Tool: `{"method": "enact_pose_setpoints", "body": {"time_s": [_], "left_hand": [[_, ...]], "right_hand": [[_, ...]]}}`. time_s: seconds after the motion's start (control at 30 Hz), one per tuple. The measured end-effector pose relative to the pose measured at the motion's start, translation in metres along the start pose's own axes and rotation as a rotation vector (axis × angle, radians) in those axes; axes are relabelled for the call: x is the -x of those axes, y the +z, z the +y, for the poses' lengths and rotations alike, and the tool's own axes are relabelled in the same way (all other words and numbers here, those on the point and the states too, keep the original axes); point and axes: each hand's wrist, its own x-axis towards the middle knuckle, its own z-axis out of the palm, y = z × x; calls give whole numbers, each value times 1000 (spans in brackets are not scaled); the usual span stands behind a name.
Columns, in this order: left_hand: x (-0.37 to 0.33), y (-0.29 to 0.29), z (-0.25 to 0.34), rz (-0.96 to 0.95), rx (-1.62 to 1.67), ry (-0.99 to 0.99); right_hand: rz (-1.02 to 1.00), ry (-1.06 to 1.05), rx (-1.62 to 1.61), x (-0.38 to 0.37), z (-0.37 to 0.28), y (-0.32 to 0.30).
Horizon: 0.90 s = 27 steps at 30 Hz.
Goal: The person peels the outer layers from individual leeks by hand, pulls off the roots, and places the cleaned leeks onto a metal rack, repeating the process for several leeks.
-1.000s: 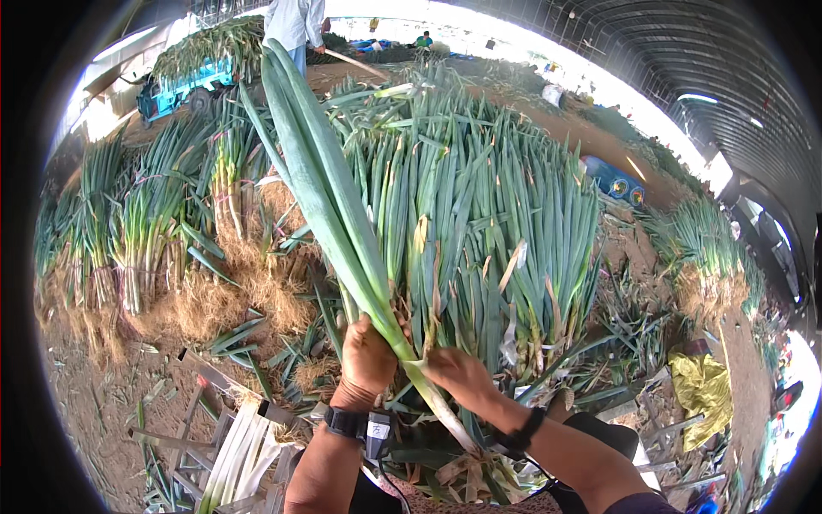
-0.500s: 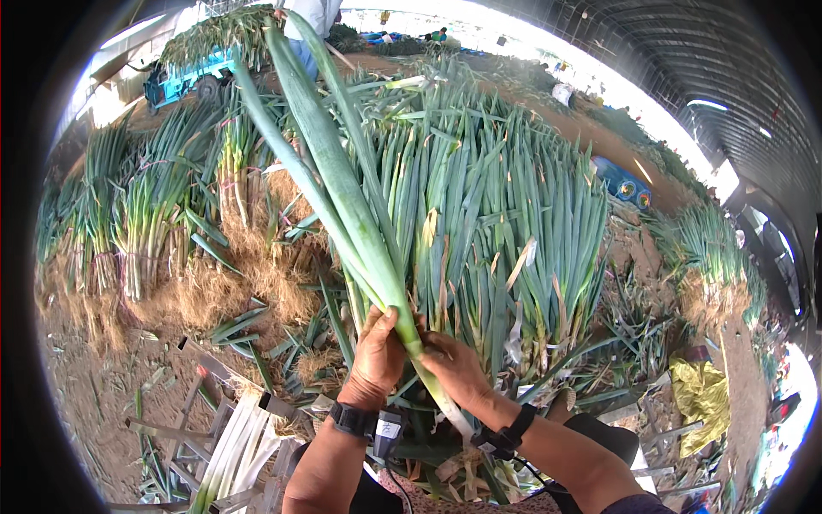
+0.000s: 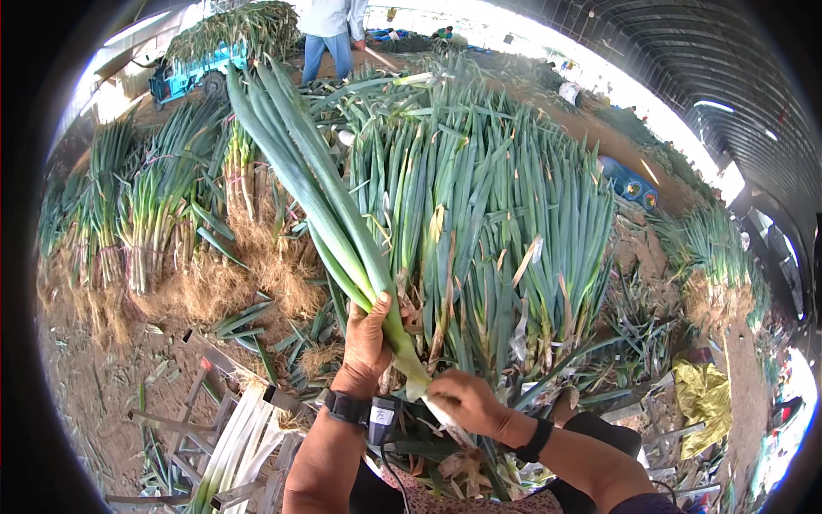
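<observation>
A large green onion (image 3: 344, 236) slants across the middle, its leaves pointing up and to the far left. My left hand (image 3: 366, 341) is wrapped round its stalk just below where the leaves split. Lower down, my right hand (image 3: 467, 403) is closed, fingers pinched at the pale part of the stalk. There a ragged edge of outer skin stands out, with whiter stalk below it. The root end partly disappears behind my right hand. Dark bands circle both wrists.
Upright green onions (image 3: 505, 214) stand packed ahead. Tied bundles with roots (image 3: 145, 231) line the left. White stalks (image 3: 244, 437) lie on a metal frame (image 3: 175, 420) at lower left. A yellow sack (image 3: 702, 407) sits right. A person (image 3: 330, 47) stands beyond, near a blue loaded cart (image 3: 193, 81).
My right hand has slid down the stalk, away from my left hand, and a torn skin edge now shows between them. The onion's leaf tips have dropped lower.
</observation>
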Motion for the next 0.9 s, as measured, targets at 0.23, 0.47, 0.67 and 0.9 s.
{"method": "enact_pose_setpoints", "body": {"time_s": [0.23, 0.47, 0.67, 0.9], "left_hand": [[1, 3, 4, 21, 5, -1], [-3, -11, 23, 115, -81, 87], [-10, -8, 28, 16, -73, -21], [2, 5, 1, -81, -7, -113]], "right_hand": [[238, 202, -151, -14, 16, 6], [-701, 450, -60, 37, 14, 16], [-313, 296, -210, 95, 40, 22], [365, 334, -262, -44, 13, 1]]}}
